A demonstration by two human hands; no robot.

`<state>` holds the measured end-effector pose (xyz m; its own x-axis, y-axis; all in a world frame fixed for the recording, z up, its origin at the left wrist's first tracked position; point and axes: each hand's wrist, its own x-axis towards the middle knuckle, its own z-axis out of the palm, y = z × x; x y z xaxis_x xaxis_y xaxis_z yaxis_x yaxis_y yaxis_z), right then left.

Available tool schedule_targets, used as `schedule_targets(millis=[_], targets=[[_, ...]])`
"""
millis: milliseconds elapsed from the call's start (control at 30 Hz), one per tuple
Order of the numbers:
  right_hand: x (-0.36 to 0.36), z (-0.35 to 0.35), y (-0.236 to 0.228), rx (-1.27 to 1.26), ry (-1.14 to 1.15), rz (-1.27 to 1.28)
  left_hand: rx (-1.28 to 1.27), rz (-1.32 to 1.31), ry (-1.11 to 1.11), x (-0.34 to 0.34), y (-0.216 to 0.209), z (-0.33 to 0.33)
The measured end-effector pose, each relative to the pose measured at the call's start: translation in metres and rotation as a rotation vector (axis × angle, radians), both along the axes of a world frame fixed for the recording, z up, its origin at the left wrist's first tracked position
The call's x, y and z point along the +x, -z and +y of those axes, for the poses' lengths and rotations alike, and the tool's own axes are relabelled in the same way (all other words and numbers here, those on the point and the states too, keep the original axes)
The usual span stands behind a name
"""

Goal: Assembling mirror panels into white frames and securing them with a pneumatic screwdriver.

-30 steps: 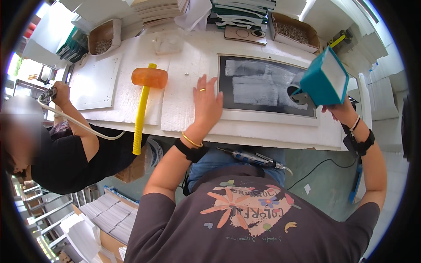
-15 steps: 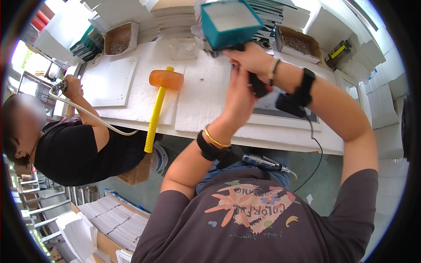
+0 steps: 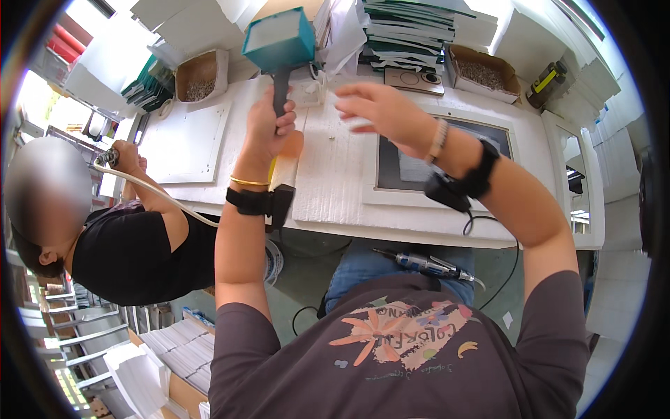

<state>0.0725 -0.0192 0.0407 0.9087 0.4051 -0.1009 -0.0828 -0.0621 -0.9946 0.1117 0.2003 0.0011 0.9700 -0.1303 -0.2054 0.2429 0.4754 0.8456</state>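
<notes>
Nearest you, a slim metallic blue-and-silver powered driver (image 3: 427, 265) lay across your lap. Beyond the bench edge, a white-framed dark rectangular panel (image 3: 410, 171), streaked whitish across its face, lay flat and was partly hidden by your right forearm. Above it, your right hand (image 3: 384, 115) hung blurred with its fingers loosely spread, holding nothing. Left of the panel, a mallet with an orange barrel-shaped head and yellow handle (image 3: 293, 144) lay partly behind your left wrist. Your left hand (image 3: 265, 126) was wrapped round the dark handle of a teal, box-headed hand tool (image 3: 279, 38), raised over the bench's far left, beside a clear shallow plastic tray (image 3: 307, 91). At the back stood a stack of green-edged boards (image 3: 408, 35), a flat pale-gold phone-like device (image 3: 414, 80) and a cardboard box of small metallic pieces (image 3: 481, 91).

A second earlier, your right hand held the tool at the panel's right end, your left beside its left edge; half a second later both hands met at the handle. The tool had since passed to your left hand, leaving the panel untooled and your right hand unburdened.
</notes>
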Motion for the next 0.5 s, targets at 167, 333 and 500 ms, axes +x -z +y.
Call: schedule_targets(millis=[167,333,500], targets=[[-0.051,-0.078,-0.001,0.111,0.023,0.236,0.013,0.035,0.080,0.025,0.005,0.012],[-0.080,-0.137,0.013,0.108,0.264,0.318,0.064,0.059,0.081,0.030,0.016,0.014],[-0.098,-0.166,0.026,0.211,0.330,0.312,0.015,0.073,0.073,0.032,0.023,0.019]])
